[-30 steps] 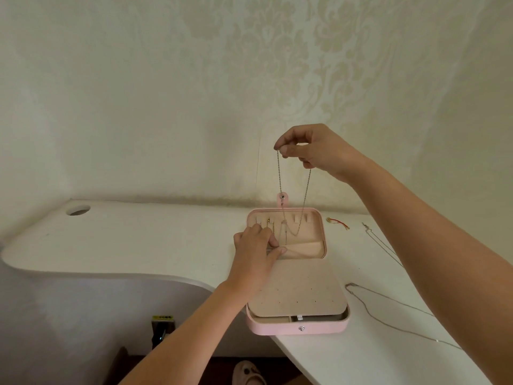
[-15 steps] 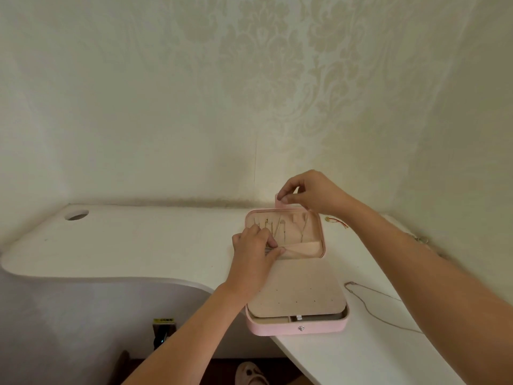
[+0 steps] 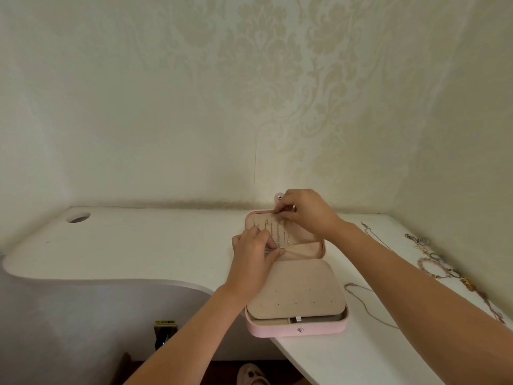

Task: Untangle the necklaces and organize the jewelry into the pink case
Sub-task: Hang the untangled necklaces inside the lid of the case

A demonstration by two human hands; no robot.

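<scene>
The pink case (image 3: 298,329) lies open on the white desk (image 3: 138,245), its lid propped toward the wall. Several thin chains (image 3: 273,230) hang inside the lid. My right hand (image 3: 304,213) pinches the top of a necklace at the lid's upper edge. My left hand (image 3: 254,255) pinches the elastic pocket edge at the lid's lower part. A beige perforated panel (image 3: 295,290) covers the base of the case.
A silver chain (image 3: 369,307) lies on the desk right of the case. Another chain (image 3: 372,234) and a row of bracelets and rings (image 3: 441,268) lie further right near the wall. A cable hole (image 3: 78,218) sits at the desk's far left.
My right hand came down from head height with the hanging necklace to the lid's top edge. My left hand stayed at the pocket. The camera view shifted right.
</scene>
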